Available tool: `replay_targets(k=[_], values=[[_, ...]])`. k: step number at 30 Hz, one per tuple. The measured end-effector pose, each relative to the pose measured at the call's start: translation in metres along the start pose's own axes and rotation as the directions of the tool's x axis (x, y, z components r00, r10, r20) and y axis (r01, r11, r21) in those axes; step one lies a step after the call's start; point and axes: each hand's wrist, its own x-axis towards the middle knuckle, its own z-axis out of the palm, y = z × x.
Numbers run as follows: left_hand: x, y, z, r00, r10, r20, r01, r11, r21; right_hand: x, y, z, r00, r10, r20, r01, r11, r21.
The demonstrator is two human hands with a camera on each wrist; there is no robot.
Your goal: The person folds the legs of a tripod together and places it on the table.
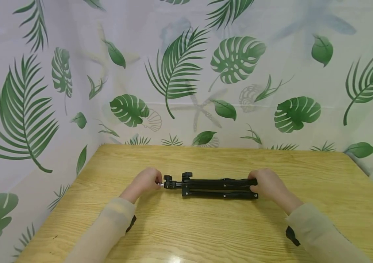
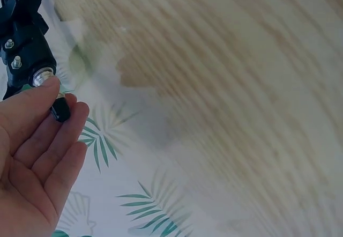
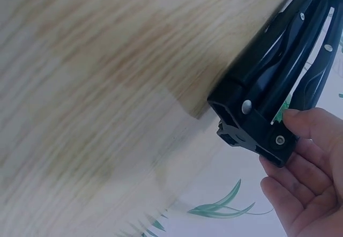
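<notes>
A black folded tripod stand [image 1: 219, 184] lies lengthwise across the view, low over the table, its legs together and its knobs toward the left. At its narrow end my left hand [image 1: 147, 179] pinches the silver tip between thumb and fingers; in the left wrist view a small black cap [image 2: 61, 110] shows past the thumb. My right hand [image 1: 268, 184] grips the ends of the folded legs. The right wrist view shows the thumb on one leg end [image 3: 280, 140] with the fingers beneath it. Two rivets sit beside the collar [image 2: 27, 60] near my left hand.
The wooden table [image 1: 186, 226] runs back to a white cloth [image 1: 186, 128] printed with green leaves, which also hangs along the left and right sides. Dark straps [image 1: 292, 235] show under both sleeves.
</notes>
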Motion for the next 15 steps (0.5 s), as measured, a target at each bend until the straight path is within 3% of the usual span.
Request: replay_targets(k=[15], values=[[-0.0025,-0.0009,0.0036,0.999,-0.027,-0.018,0.027,1.000,-0.004,0.0037,0.0057,0.0046,1.000,-0.013,-0.010,0.013,0.999,0.050]])
